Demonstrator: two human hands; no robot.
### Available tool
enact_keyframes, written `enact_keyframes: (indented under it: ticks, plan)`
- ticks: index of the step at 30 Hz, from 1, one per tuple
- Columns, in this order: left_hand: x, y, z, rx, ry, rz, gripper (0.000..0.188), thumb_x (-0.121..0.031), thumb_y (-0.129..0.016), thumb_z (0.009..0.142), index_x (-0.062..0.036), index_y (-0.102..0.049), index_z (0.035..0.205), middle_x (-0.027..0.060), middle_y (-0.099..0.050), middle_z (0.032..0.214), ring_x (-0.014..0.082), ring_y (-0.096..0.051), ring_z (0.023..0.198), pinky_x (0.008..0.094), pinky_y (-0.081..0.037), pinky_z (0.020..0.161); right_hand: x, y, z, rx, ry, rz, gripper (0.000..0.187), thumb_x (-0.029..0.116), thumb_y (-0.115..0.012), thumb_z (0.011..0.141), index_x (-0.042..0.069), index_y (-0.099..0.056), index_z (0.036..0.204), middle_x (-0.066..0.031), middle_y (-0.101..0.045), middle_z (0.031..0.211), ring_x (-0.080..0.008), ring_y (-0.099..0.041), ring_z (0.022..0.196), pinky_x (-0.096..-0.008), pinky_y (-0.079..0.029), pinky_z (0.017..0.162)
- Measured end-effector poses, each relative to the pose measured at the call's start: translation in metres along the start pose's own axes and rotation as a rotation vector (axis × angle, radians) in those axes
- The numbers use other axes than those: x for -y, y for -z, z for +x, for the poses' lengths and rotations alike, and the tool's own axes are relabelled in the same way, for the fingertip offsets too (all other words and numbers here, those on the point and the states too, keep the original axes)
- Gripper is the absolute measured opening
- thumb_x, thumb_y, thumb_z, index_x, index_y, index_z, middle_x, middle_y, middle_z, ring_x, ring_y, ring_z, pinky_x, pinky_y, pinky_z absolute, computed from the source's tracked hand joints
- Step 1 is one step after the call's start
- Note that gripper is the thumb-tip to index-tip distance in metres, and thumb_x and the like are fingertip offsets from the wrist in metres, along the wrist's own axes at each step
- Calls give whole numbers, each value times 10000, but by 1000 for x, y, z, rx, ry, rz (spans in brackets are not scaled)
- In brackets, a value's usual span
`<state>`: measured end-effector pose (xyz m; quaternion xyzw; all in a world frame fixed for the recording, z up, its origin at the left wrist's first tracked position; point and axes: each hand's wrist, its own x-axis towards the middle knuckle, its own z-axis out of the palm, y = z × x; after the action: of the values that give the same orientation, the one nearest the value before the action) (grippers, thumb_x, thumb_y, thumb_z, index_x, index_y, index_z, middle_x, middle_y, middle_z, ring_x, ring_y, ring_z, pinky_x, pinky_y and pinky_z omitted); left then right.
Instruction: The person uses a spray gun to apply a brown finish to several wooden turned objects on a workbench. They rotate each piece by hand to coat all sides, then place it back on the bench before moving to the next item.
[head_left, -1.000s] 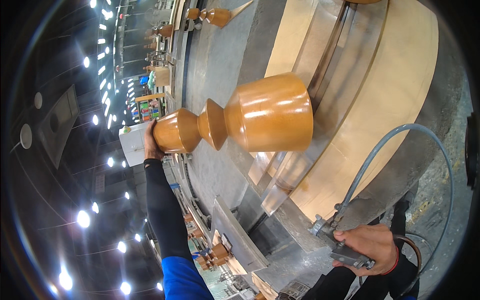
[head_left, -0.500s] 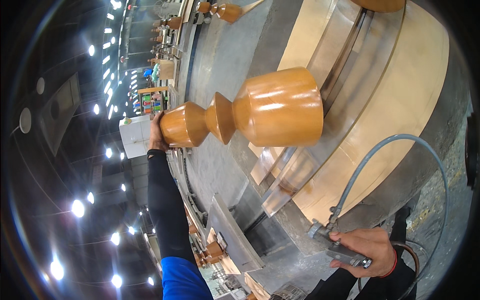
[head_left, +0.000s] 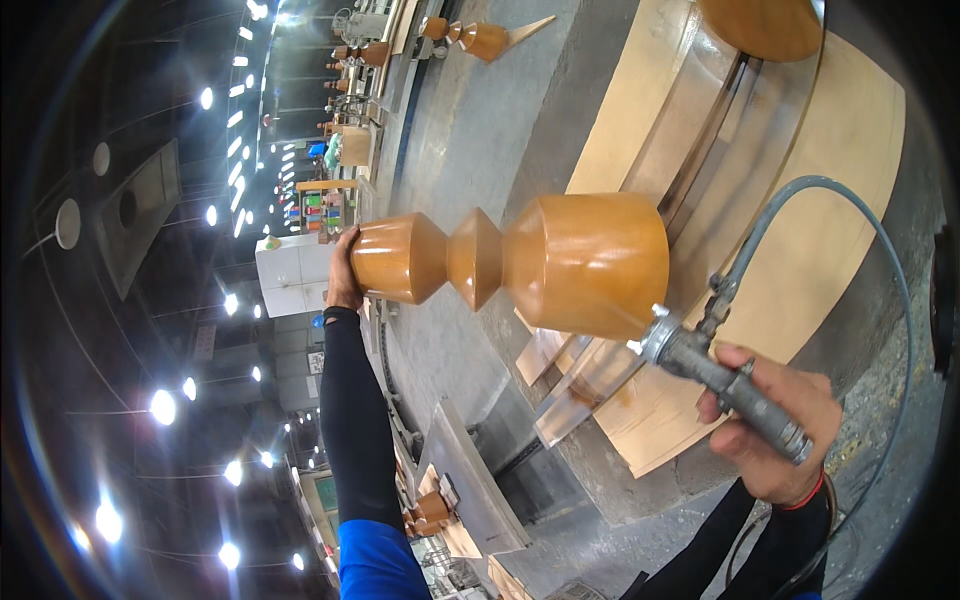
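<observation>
My left hand (head_left: 343,270) grips the narrow end of a turned wooden pedestal (head_left: 600,260), glossy orange-brown, with two tapered blocks joined by a double-cone middle. The pedestal is held sideways in the air, its wide end toward the right. In my right hand (head_left: 790,415) is a metal spray gun (head_left: 715,370), fingers wrapped round its body. Its nozzle points at the lower edge of the pedestal's wide end, close but apart, with a faint mist in front. A grey hose (head_left: 885,230) loops from the gun toward the lower right.
Beyond the pedestal lie pale boards (head_left: 830,230) with film-like, stained strips across them. A round orange-brown wooden piece (head_left: 765,25) rests at the top. A similar small pedestal (head_left: 470,38) stands farther off. A grey slab (head_left: 465,490) is below, near my left arm.
My right hand has raised the spray gun up to the pedestal's wide end, and mist now shows at the nozzle. The pedestal has turned to lie more level in the view.
</observation>
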<state>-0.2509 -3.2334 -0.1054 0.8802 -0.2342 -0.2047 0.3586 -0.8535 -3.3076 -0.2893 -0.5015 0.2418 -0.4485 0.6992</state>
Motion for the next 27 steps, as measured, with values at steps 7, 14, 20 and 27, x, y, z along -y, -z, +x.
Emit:
enact_keyframes:
  ticks: [7, 14, 20, 27]
  plan:
    - [11, 19, 13, 129, -41, -64, 474, -422, -664, 1024, -86, -653, 1358, 68, -690, 1299, 211, -655, 1208, 371, -509, 1064, -1, 6, 14, 216, -86, 122, 609, 226, -967, 828, -80, -724, 1295, -192, -801, 1002, -223, -810, 874, -310, -614, 794]
    - [7, 19, 14, 126, -26, -64, 481, -431, -682, 998, -82, -669, 1329, 71, -691, 1296, 223, -661, 1215, 395, -535, 1035, -22, 7, 41, -53, -179, 131, 526, 80, -896, 888, -82, -704, 1351, -149, -804, 1010, -155, -775, 891, -300, -614, 792]
    - [-7, -6, 13, 68, -8, -1, 494, -447, -672, 1019, -89, -654, 1360, 76, -715, 1269, 218, -689, 1167, 372, -544, 1010, -24, 1, 36, 11, 63, -65, 589, 124, -931, 852, -65, -703, 1361, -184, -788, 964, -207, -790, 838, -303, -617, 763]
    - [-28, -25, 21, 50, 172, 40, 655, -529, -599, 1079, -65, -529, 1535, 109, -634, 1441, 238, -642, 1296, 393, -514, 1096, -18, -6, 0, 359, 155, -58, 695, 43, -883, 669, -69, -705, 1332, -186, -775, 938, -337, -767, 763, -399, -618, 668]
